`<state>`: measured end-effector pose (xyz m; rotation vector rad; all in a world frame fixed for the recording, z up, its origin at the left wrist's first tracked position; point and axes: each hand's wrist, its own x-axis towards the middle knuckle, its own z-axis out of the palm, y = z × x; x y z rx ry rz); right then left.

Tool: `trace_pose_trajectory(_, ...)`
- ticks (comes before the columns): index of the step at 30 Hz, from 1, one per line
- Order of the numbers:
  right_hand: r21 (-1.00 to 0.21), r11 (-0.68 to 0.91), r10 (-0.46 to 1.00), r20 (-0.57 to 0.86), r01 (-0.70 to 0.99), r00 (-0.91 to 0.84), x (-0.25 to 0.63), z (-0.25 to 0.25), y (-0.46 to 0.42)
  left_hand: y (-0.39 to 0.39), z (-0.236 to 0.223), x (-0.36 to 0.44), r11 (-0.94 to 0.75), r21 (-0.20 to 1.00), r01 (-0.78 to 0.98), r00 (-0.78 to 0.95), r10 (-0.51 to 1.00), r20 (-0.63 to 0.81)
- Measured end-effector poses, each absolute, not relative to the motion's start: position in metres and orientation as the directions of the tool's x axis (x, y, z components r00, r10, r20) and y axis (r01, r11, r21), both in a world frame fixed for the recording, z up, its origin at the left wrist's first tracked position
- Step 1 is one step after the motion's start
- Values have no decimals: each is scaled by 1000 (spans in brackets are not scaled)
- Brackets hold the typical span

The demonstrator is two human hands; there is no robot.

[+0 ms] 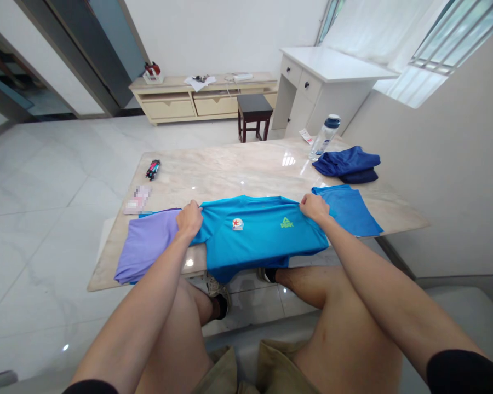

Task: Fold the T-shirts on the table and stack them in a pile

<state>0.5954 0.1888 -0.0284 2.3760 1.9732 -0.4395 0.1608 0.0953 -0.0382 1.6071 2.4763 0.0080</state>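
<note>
Two shoulders of blue shirt [254, 235] pinched by left hand [189, 220] and right hand [315, 208]; shirt overhangs near edge of table [230, 164]; even, level pull should smooth creases without stretching neckline.

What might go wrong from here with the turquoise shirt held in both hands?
The turquoise shirt hangs past the near edge of the table, so it could slide off if let go. The left hand is close by the purple folded garment and might drag it askew. The right hand could likewise disturb the blue folded cloth beside it.
</note>
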Motion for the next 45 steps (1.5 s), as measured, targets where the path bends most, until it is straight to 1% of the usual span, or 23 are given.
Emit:
trace_pose_trajectory(4,-158,-161,963,-242,974,120,598,-33,191,96,-42,155,390,141,910,-370,917,-146)
trace_pose_trajectory(6,-172,-143,971,-214,975,104,600,-37,194,98,-46,154,340,207,917,-328,940,-91)
trace_pose_trajectory(9,-209,-124,983,-158,970,91,608,-41,199,104,-56,157,198,348,916,-204,979,-19)
trace_pose_trajectory(11,-236,-117,990,-110,965,94,619,-42,203,107,-62,161,148,387,910,-153,988,-16)
trace_pose_trajectory(14,-249,-137,990,-73,959,123,642,-46,205,108,-69,166,187,329,926,-181,982,-48)
trace_pose_trajectory(16,-242,-157,986,-88,957,139,657,-51,203,108,-71,167,226,287,931,-209,974,-88)
trace_pose_trajectory(18,-241,-142,986,-121,960,116,669,-59,201,107,-71,167,231,272,934,-199,970,-141)
trace_pose_trajectory(21,-269,-83,986,-161,960,40,677,-70,199,107,-70,165,207,285,936,-155,968,-196)
trace_pose_trajectory(23,-301,-89,983,-181,950,34,677,-76,200,107,-69,164,197,286,938,-142,969,-201)
trace_pose_trajectory(25,-317,-127,976,-207,940,62,674,-77,202,107,-68,165,199,258,945,-155,971,-181)
trace_pose_trajectory(28,-269,-144,960,-273,952,68,669,-73,205,107,-66,168,222,205,953,-193,970,-149)
trace_pose_trajectory(30,-242,-105,952,-306,964,27,666,-67,204,109,-65,171,234,198,952,-205,966,-159)
trace_pose_trajectory(32,-257,-42,958,-286,966,-34,663,-61,201,112,-63,173,248,220,944,-207,959,-194)
trace_pose_trajectory(35,-281,26,980,-181,959,-79,662,-52,195,117,-62,175,259,278,925,-187,948,-259)
trace_pose_trajectory(36,-279,18,987,-147,960,-62,663,-50,194,118,-61,175,252,289,923,-172,945,-277)
trace_pose_trajectory(38,-265,-46,996,-87,963,24,668,-45,191,118,-62,176,227,292,929,-136,944,-300)
trace_pose_trajectory(41,-231,-231,973,-27,945,231,684,-39,188,118,-62,177,202,279,939,-121,952,-282)
trace_pose_trajectory(43,-207,-360,932,-42,910,359,695,-35,184,117,-63,178,209,257,943,-145,958,-247)
trace_pose_trajectory(45,-181,-421,907,-78,889,414,701,-34,180,118,-63,178,210,233,949,-157,961,-229)
